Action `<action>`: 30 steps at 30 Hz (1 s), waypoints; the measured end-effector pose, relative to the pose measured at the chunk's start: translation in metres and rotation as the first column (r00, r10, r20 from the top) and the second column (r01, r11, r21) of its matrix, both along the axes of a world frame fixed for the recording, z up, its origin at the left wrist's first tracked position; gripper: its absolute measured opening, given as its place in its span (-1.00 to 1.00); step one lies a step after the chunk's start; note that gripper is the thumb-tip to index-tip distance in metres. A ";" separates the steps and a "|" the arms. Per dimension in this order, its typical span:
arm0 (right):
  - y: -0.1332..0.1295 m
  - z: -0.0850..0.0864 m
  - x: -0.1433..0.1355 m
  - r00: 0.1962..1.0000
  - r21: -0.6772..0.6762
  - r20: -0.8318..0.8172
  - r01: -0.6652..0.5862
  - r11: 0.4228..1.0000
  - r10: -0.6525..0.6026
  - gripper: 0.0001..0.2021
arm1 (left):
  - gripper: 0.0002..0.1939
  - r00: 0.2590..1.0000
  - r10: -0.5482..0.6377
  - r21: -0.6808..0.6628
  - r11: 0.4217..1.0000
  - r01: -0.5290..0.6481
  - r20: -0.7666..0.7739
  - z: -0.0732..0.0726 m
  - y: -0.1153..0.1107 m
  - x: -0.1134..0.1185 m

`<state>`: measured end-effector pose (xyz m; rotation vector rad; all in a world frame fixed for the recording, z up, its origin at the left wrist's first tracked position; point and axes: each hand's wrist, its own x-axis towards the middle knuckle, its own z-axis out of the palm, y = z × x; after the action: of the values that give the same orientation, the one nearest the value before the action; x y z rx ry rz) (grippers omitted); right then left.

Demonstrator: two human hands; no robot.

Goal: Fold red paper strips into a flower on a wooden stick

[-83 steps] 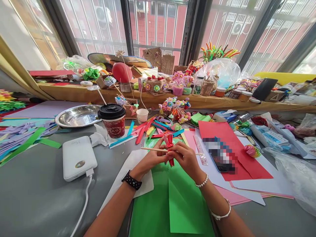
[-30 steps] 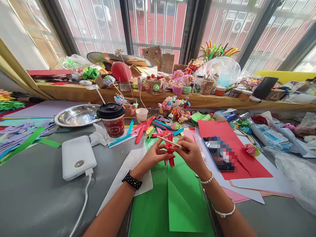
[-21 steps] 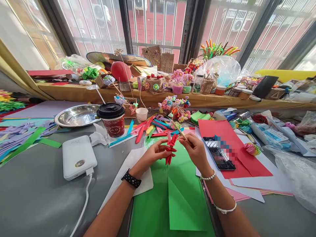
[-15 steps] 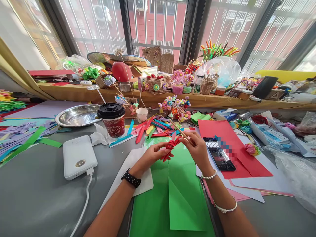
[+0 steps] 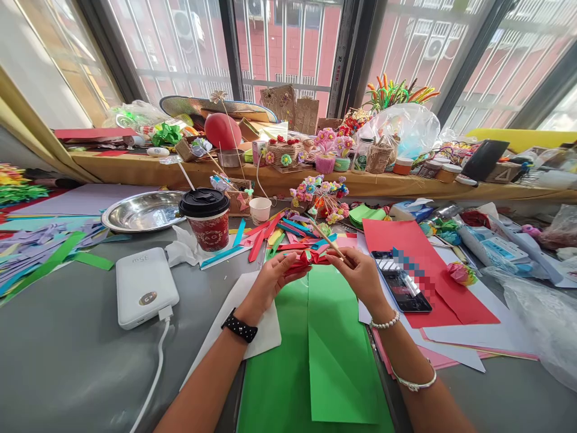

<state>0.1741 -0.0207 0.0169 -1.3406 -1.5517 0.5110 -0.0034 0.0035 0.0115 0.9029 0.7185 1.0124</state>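
Above the green paper (image 5: 340, 361), my left hand (image 5: 270, 279) is closed on one side of a red folded paper piece (image 5: 309, 259). My right hand (image 5: 360, 275) pinches the other side of it between thumb and fingers. A thin pale stick (image 5: 331, 242), seemingly wooden, also sits in the right hand and slants up to the left past the red paper. Whether its lower end touches the paper is hard to see. Fingers hide parts of the red piece, so its full shape is unclear. Colourful paper strips (image 5: 259, 243) lie just beyond both hands.
Left on the grey table are a white power bank (image 5: 146, 288) with cable, a lidded cup (image 5: 207, 224) and a metal dish (image 5: 143, 211). To the right, a phone (image 5: 401, 281) lies on red paper (image 5: 469, 300). A cluttered ledge (image 5: 288, 177) runs along the window.
The red paper piece has turned from a steep slant to nearly level, stretched between both hands. My left hand has tilted up with it; the stick stays in my right hand.
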 end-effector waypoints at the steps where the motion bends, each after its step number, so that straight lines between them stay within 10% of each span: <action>1: 0.000 0.000 0.000 1.000 0.000 0.005 0.019 1.000 -0.019 -0.75 | -0.69 1.000 -0.001 0.004 1.000 0.001 0.004 0.002 -0.001 0.000; 12: 0.003 -0.004 0.000 0.998 0.031 -0.060 0.032 0.999 -0.030 -0.70 | -0.65 0.996 0.084 0.006 0.996 -0.084 0.037 -0.003 0.002 0.001; 30: -0.005 -0.003 -0.009 0.956 0.283 0.273 0.027 0.959 -0.108 -0.90 | -0.70 0.960 0.277 0.091 0.958 -0.273 -0.034 -0.002 -0.004 0.006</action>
<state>0.1653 -0.0256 0.0138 -1.2835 -1.7301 0.0492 0.0027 -0.0001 0.0095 0.9192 0.8615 1.2806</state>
